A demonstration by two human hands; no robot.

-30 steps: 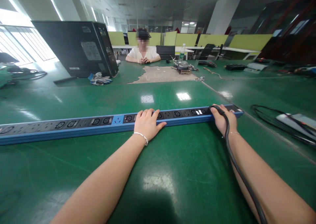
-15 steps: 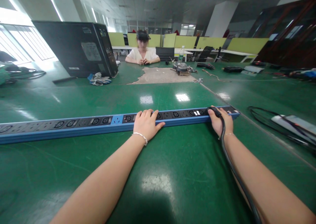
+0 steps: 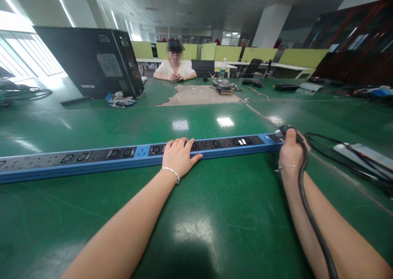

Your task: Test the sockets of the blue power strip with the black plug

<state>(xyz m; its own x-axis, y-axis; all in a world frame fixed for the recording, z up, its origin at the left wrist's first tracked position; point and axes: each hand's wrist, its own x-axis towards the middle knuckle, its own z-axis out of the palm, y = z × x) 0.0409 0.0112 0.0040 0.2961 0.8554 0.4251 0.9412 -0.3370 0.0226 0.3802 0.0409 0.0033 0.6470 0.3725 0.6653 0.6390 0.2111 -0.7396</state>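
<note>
Left hand (image 3: pixel 178 157) — laid open across blue power strip (image 3: pixel 233 148) | right hand (image 3: pixel 291 148) — gripping black plug (image 3: pixel 286 129) near strip's end

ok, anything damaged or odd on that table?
Yes: a ragged-edged, brownish patch interrupts the green tabletop near the seated person opposite. Looks like torn-away covering, my guess. No visible damage on the power strip.

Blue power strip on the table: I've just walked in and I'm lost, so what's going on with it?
A person's left hand lies spread across the power strip, on the green table. Their right hand grips a black plug on a cable, over the strip's right end; the plug looks to be out of the sockets. Another person is across the table.
</note>
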